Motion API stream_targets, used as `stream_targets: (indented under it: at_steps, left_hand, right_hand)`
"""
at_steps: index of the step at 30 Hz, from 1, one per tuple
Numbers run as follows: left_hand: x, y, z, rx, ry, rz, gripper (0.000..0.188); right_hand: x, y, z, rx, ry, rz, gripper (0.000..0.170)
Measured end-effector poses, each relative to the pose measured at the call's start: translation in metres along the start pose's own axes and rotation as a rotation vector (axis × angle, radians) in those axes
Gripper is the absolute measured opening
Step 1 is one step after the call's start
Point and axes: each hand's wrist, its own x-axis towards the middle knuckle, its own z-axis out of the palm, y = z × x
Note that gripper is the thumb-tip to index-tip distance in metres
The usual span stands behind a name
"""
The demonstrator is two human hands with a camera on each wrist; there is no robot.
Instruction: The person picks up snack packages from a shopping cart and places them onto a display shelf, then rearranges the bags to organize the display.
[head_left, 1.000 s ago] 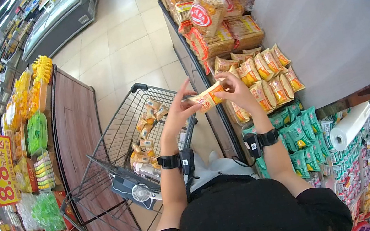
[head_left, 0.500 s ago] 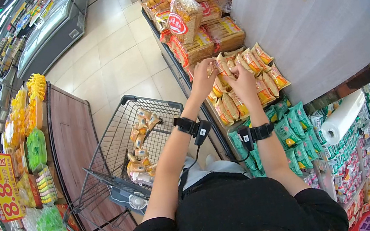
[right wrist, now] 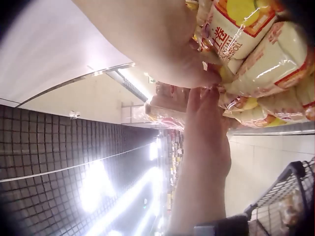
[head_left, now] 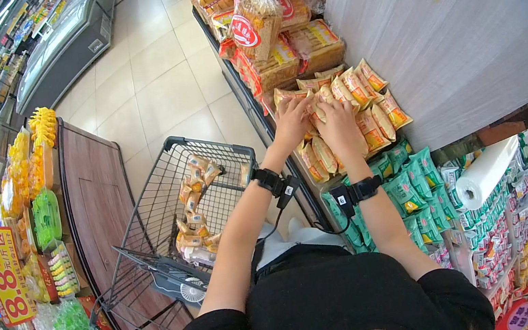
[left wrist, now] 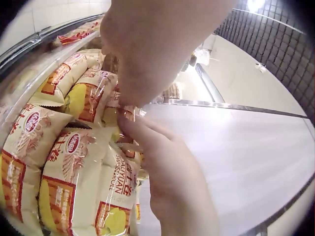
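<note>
Rows of cream-and-orange swiss roll packets (head_left: pixel 368 127) lie on the display shelf, seen large in the left wrist view as printed packets (left wrist: pixel 78 167). My left hand (head_left: pixel 290 125) reaches over the row's left part, fingers bent down onto the packets. Right beside it, my right hand (head_left: pixel 339 129) has its fingers over the same spot. Their fingertips nearly meet at a packet's edge. In the right wrist view my left hand (right wrist: pixel 204 132) comes up from below with fingers close together, next to my right hand (right wrist: pixel 152 44). Whether either one grips a packet is hidden.
A shopping cart (head_left: pixel 167 139) with several small packets (head_left: pixel 192 193) stands at the left. Green packets (head_left: pixel 407 194) lie in front of the rolls, larger bread bags (head_left: pixel 255 24) behind them. A pale panel (head_left: pixel 447 11) rises on the right, beyond a white plastic roll (head_left: pixel 481 182).
The packet held between both hands a second ago was lowered to the shelf row. Since half a second ago, my right hand has moved slightly left, closer to my left hand; the view has shifted a little.
</note>
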Motion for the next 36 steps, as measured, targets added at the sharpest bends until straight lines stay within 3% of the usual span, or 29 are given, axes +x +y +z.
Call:
stream_targets:
  at_steps: [6,12,15,17,19,23,25,27,30,32,36]
  left_hand:
    - [0.005,-0.007,-0.003,-0.210,-0.136,-0.021,0.057]
    - [0.001,-0.004,-0.016,-0.429,-0.024,-0.046,0.055]
    - [-0.017,-0.025,-0.023,-0.409,0.080,-0.159,0.052]
    - [-0.040,-0.040,-0.031,-0.613,0.192,-0.376,0.047]
    - [-0.068,-0.051,-0.057,-0.521,0.249,-0.556,0.042]
    - [-0.171,-0.137,-0.074,-0.404,0.293,-0.888,0.038]
    - [-0.220,-0.157,-0.093,-0.134,0.001,-0.941,0.038]
    - [-0.263,-0.165,-0.104,-0.097,-0.453,-1.011,0.041]
    - [-0.262,-0.099,-0.126,-0.287,-0.564,-1.335,0.039]
    - [-0.289,-0.104,-0.109,-0.417,-0.535,-1.373,0.036]
    - [-0.315,-0.098,-0.085,-0.417,-0.443,-1.311,0.029]
  right_hand:
    - [0.004,-0.008,-0.005,-0.031,-0.094,0.093,0.037]
    - [0.003,-0.017,-0.006,-0.015,0.104,0.033,0.035]
    - [0.002,-0.036,-0.023,0.154,0.165,-0.078,0.026]
    - [-0.002,-0.049,-0.024,0.289,0.121,-0.128,0.021]
    - [-0.007,-0.065,-0.024,0.370,0.116,-0.217,0.017]
    - [-0.028,-0.089,-0.002,0.559,-0.149,-0.310,0.019]
    - [-0.039,-0.100,0.007,0.592,-0.292,-0.384,0.020]
    - [-0.051,-0.103,0.023,0.560,-0.489,-0.420,0.022]
    - [-0.072,-0.097,0.059,0.376,-0.867,-0.464,0.032]
    - [-0.080,-0.100,0.072,0.161,-1.214,-0.422,0.039]
    - [-0.102,-0.108,0.092,0.235,-1.290,-0.485,0.050]
